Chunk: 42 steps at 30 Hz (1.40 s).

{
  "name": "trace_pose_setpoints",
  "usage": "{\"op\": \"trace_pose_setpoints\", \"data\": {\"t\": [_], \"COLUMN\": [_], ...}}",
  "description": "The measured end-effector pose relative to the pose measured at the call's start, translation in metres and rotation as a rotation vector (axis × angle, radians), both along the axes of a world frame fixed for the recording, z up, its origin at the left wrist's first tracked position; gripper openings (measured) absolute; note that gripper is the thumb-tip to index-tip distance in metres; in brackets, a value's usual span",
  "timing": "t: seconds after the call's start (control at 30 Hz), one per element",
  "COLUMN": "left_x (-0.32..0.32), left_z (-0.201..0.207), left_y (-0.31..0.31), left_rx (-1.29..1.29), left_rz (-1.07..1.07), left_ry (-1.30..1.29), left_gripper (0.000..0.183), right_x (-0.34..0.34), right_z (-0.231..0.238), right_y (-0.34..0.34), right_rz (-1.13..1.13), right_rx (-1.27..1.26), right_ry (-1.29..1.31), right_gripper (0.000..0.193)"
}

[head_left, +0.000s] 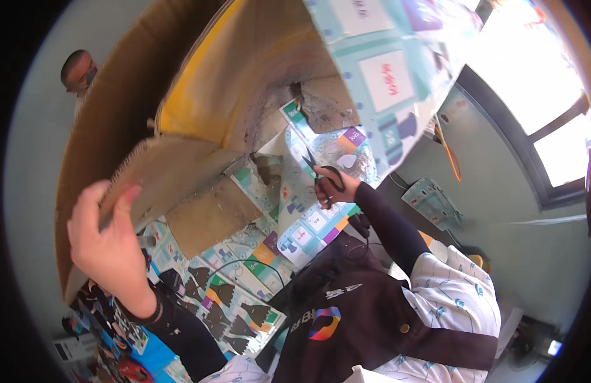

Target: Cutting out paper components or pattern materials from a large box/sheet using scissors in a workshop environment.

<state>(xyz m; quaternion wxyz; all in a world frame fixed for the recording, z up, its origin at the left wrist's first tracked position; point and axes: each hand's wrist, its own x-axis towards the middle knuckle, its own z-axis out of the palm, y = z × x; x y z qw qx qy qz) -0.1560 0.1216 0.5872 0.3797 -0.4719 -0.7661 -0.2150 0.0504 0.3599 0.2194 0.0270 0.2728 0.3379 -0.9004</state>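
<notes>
A large brown cardboard box [199, 163] stands tilted up in front of me, one flap reaching toward my left side. My left hand [107, 246] grips that flap's edge, with the thumb on the near face and the fingers behind. In my right hand [340, 190] is a pair of black-handled scissors [310, 161], the blades pointing up and left. The blade tips lie over light-blue printed card [295, 175] at the box's opening; whether they touch it I cannot tell. A printed panel [384, 70] rises at the upper right.
Below the box lie printed card sheets [260, 322] with dark cut-out shapes, crossed by a thin black cable [247, 260]. A bare brown cardboard piece [212, 217] rests nearby. At the right are an orange cord [450, 153] and a window [544, 137]. Another person [78, 71] is behind the box.
</notes>
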Motion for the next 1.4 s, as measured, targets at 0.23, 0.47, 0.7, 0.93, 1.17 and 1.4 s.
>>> {"op": "trace_pose_setpoints", "data": {"t": [0.23,0.47,0.7,0.93,1.17,1.4], "left_x": [-0.032,-0.122,-0.16,-0.166,-0.251,-0.29], "left_z": [-0.054,-0.071,-0.065,-0.036,0.019,-0.007], "left_y": [-0.059,-0.113,-0.102,-0.06,-0.108,-0.007], "left_rx": [-0.005,0.026,-0.116,-0.096,-0.532,-0.318], "left_rz": [0.101,0.29,0.391,0.513,0.738,0.683], "left_ry": [-0.089,-0.286,-0.233,-0.417,-0.102,0.044], "left_gripper": [0.023,0.051,0.054,0.04,0.06,0.063], "right_x": [0.138,0.173,0.141,-0.001,-0.043,-0.066], "right_z": [0.026,-0.014,0.009,0.012,-0.04,-0.065], "right_y": [0.016,0.086,0.23,0.416,0.426,0.399], "right_rz": [-0.091,-0.24,-0.597,-0.738,-0.607,-0.631], "right_rx": [0.554,0.436,1.156,1.171,1.031,1.113], "right_ry": [-0.344,-0.469,-0.488,-0.238,-0.003,-0.028], "right_gripper": [0.055,0.052,0.068,0.069,0.056,0.061]}}
